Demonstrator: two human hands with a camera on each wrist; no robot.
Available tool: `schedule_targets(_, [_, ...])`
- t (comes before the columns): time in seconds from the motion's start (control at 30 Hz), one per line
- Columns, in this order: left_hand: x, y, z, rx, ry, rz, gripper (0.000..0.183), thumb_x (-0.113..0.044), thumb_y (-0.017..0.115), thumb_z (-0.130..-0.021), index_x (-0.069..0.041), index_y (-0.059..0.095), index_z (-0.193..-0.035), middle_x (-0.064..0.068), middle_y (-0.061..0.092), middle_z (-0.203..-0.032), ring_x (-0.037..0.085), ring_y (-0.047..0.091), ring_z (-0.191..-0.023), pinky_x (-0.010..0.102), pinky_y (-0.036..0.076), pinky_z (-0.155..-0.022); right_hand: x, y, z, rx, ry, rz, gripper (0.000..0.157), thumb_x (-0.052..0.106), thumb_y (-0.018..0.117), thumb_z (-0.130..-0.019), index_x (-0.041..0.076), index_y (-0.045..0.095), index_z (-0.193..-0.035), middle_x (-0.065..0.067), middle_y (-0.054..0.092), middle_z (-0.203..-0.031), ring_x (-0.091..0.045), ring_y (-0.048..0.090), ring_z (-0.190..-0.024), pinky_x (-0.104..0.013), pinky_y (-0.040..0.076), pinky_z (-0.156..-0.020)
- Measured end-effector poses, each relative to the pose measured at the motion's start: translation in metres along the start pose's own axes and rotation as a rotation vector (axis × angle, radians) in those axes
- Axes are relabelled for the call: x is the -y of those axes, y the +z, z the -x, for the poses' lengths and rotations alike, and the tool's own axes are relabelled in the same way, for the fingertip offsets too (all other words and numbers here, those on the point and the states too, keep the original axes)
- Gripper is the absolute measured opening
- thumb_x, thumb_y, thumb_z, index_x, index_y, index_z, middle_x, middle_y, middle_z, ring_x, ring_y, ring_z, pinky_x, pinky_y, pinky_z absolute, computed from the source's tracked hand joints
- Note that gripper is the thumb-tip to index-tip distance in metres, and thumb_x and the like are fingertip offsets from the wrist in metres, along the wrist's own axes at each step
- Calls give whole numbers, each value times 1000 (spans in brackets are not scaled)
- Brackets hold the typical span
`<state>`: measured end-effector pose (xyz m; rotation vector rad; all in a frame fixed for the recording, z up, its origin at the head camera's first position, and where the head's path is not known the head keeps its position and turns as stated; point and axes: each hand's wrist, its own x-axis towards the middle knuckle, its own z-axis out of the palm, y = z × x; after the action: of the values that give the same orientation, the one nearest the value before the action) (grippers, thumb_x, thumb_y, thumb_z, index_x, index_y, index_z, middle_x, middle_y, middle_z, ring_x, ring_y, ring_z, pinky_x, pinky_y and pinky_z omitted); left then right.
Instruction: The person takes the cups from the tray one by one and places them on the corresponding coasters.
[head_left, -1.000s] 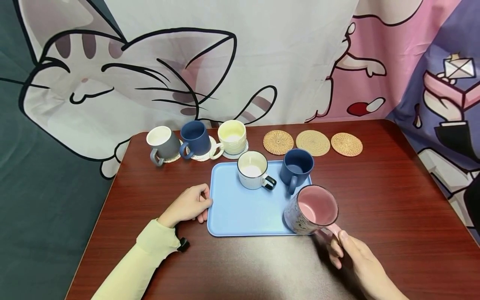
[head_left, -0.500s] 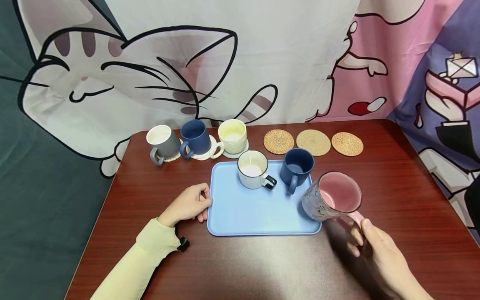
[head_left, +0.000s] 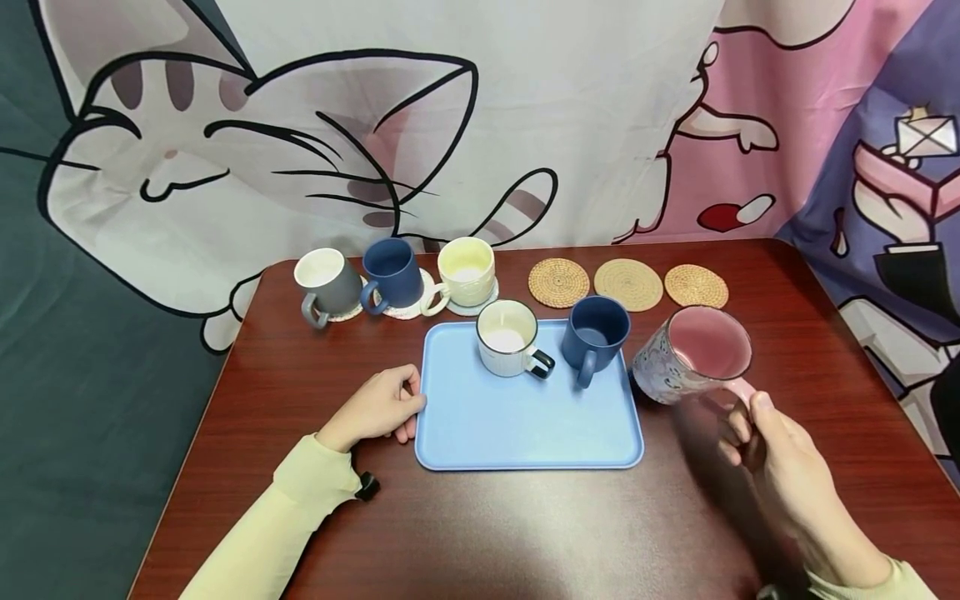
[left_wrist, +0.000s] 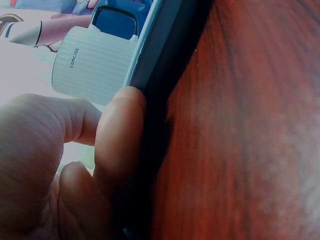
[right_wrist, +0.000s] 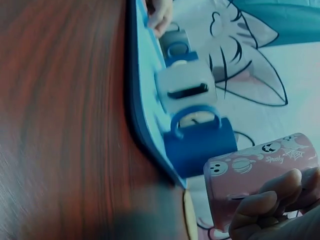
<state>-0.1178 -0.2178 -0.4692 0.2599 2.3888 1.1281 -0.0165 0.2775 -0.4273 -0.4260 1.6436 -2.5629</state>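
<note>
My right hand [head_left: 783, 467] grips the handle of a pink mug [head_left: 701, 354] and carries it in the air, just right of the tray. In the right wrist view the mug [right_wrist: 260, 175] shows pale Halloween drawings on its side. My left hand [head_left: 378, 406] holds the left edge of the light blue tray [head_left: 517, 442], its fingertips [left_wrist: 122, 120] at the rim in the left wrist view. Toward the tray's back sit a white mug [head_left: 506, 354] with a black handle and a dark blue mug [head_left: 596, 333].
Three woven coasters [head_left: 630, 285] lie in a row at the table's back, beyond the pink mug. Left of them, a grey mug [head_left: 330, 287], a blue mug [head_left: 393, 275] and a cream mug [head_left: 467, 275] stand on coasters. A printed curtain [head_left: 585, 125] hangs behind the table.
My right hand has moved the pink mug from over the tray's front right corner rightward and back, past the tray's edge. The left hand stays at the tray.
</note>
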Motion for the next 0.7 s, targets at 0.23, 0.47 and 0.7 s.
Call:
schedule_targets(0.23, [0, 0, 0, 2, 6, 3, 9, -15, 56, -98, -9, 55, -92, 3, 68, -55, 21, 66, -46, 32, 50, -44, 1, -16, -25, -69, -20, 39, 40, 18, 23, -114, 1, 59, -111, -8, 29, -80, -27, 24, -66, -36, 18, -62])
schedule_targets(0.47, [0, 0, 0, 4, 16, 11, 8, -15, 56, -97, -9, 55, -92, 3, 68, -54, 21, 66, -46, 32, 51, -45, 0, -31, -48, -198, -32, 26, 34, 23, 32, -113, 4, 61, -107, -7, 28, -78, -24, 21, -70, -34, 16, -62])
schedule_targets(0.7, [1, 1, -1, 2, 14, 8, 9, -15, 56, -98, -8, 55, -92, 4, 68, -54, 22, 67, -46, 33, 54, -48, 4, -48, -69, -262, -19, -119, 32, 24, 44, -110, -1, 61, -101, -6, 42, -74, -24, 20, -72, -34, 17, -62])
